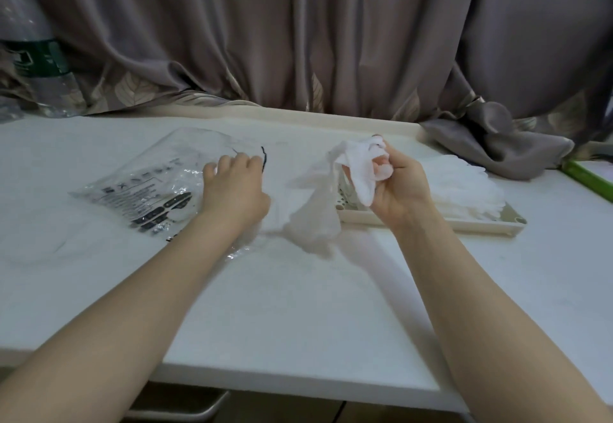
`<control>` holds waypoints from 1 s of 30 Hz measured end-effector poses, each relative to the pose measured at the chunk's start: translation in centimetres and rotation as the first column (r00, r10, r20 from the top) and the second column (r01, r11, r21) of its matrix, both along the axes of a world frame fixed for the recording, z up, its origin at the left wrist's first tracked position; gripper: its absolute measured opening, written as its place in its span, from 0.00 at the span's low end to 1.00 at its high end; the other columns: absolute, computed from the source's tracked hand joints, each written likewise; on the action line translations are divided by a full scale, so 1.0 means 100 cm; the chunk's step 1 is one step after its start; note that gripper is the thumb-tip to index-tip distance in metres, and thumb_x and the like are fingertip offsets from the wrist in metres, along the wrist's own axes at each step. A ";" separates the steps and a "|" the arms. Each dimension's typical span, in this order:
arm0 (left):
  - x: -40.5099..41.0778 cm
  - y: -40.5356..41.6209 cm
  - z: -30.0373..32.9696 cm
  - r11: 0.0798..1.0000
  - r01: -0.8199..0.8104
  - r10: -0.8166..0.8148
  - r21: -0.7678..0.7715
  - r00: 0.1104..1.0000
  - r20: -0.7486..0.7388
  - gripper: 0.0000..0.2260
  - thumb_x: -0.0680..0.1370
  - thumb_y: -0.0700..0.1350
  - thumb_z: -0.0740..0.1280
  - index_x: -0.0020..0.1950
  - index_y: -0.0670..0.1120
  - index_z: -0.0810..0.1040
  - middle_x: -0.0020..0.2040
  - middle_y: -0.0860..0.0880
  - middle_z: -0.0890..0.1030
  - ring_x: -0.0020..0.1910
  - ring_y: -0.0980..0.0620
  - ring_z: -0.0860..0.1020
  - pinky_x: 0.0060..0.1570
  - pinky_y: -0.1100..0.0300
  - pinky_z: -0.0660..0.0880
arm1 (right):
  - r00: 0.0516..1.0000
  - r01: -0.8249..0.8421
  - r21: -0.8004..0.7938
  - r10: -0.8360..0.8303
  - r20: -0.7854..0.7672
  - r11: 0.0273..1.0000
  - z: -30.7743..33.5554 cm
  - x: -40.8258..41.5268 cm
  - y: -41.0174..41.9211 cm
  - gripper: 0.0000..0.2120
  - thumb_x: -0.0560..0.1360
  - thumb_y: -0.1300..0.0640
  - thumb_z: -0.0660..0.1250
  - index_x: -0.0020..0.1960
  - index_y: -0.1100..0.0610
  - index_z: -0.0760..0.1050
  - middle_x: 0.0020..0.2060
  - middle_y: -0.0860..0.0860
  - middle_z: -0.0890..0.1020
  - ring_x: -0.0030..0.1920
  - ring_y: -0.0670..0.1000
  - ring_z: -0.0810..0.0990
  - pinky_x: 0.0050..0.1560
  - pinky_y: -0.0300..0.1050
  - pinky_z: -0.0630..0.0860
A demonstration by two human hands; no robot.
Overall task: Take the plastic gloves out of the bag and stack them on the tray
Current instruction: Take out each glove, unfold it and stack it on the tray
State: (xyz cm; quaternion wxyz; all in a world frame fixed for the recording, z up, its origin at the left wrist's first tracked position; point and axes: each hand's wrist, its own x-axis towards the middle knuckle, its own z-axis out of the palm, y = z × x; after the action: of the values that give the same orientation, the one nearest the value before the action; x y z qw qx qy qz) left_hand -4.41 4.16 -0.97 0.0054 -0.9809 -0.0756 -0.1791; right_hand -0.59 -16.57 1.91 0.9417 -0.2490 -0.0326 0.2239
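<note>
Head view: right hand [394, 187] pinches a limp, featherweight, clingy glove [351, 170] w/ curled fingers, best held at cuff; left hand [237, 187], fingers bent, pins bag [146, 187] to tabletop [298, 306].

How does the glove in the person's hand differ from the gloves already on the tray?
The held glove is bunched up in the right hand, above the table; the stacked gloves lie flat, spread on the tray. The held glove is single; the stacked gloves are several. Both are thin, translucent white plastic.
</note>
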 end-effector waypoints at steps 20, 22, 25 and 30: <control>-0.021 -0.091 0.071 -0.255 0.157 -0.555 -0.954 0.784 0.277 0.13 0.82 0.43 0.56 0.45 0.40 0.78 0.32 0.51 0.81 0.29 0.58 0.78 0.31 0.68 0.75 | 0.860 0.460 -0.836 0.085 0.503 0.301 0.032 -0.006 -0.087 0.08 0.76 0.50 0.62 0.42 0.54 0.72 0.40 0.46 0.79 0.45 0.49 0.76 0.51 0.45 0.70; -0.022 -0.100 0.076 -0.231 0.132 -0.590 -0.964 0.769 0.246 0.13 0.81 0.43 0.57 0.44 0.39 0.76 0.29 0.51 0.79 0.26 0.57 0.77 0.28 0.68 0.74 | 0.719 0.512 -0.779 0.316 0.619 0.361 0.041 -0.018 -0.087 0.10 0.72 0.51 0.67 0.52 0.51 0.73 0.54 0.46 0.77 0.58 0.48 0.75 0.59 0.43 0.69; -0.024 -0.108 0.081 -0.202 0.090 -0.642 -0.975 0.740 0.202 0.13 0.82 0.43 0.56 0.44 0.40 0.77 0.31 0.49 0.79 0.29 0.56 0.77 0.30 0.66 0.74 | 0.499 0.518 -0.699 0.489 0.715 0.494 0.049 -0.034 -0.078 0.24 0.67 0.56 0.73 0.61 0.50 0.71 0.63 0.49 0.75 0.63 0.47 0.74 0.64 0.41 0.71; -0.021 -0.107 0.081 -0.073 0.057 -0.645 -0.996 0.759 0.091 0.15 0.80 0.50 0.59 0.49 0.40 0.79 0.33 0.48 0.79 0.30 0.53 0.76 0.31 0.63 0.73 | 0.561 0.618 -0.671 0.368 0.742 0.410 0.050 -0.036 -0.067 0.10 0.71 0.67 0.71 0.50 0.57 0.79 0.39 0.46 0.83 0.40 0.47 0.81 0.44 0.38 0.76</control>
State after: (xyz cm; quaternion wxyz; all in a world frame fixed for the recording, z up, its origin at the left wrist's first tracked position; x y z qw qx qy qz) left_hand -6.50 -6.52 7.10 -0.6962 -0.6960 0.0970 0.1464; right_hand -4.24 -23.27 6.92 0.5330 -0.7853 -0.3141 -0.0237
